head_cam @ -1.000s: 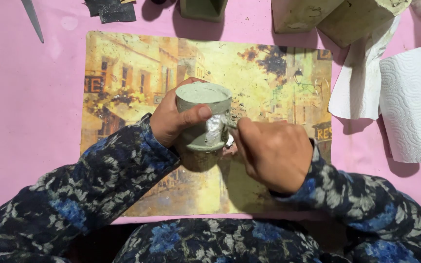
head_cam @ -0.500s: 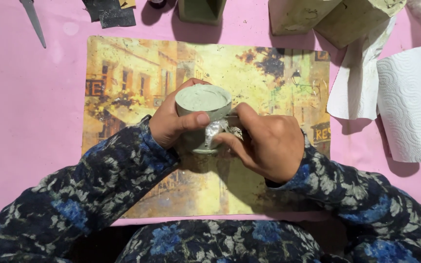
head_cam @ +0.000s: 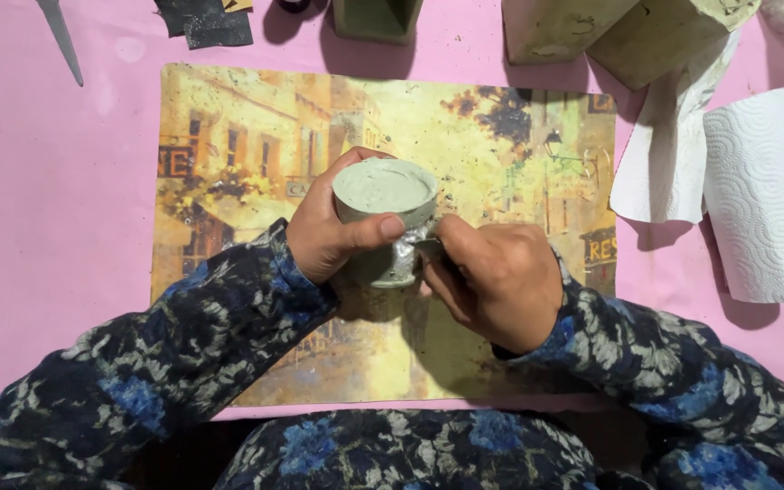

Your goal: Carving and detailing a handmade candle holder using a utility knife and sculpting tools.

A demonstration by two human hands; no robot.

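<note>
Working the side of a grey-green cup (head_cam: 383, 213) over the picture mat (head_cam: 229, 136).
Left hand (head_cam: 324, 236) wrapped it, thumb across; right hand (head_cam: 496, 281) fingers pinched a small tool at its wall, needing steady pressure.

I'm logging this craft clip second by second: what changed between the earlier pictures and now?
Little. The right hand shifted slightly along the side of the pale green cup, where silvery foil shows; what it pinches is hidden. The left hand kept its grip on the cup, thumb across the front. The picture placemat, the paper towel roll and the pink table cover stayed put.
</note>
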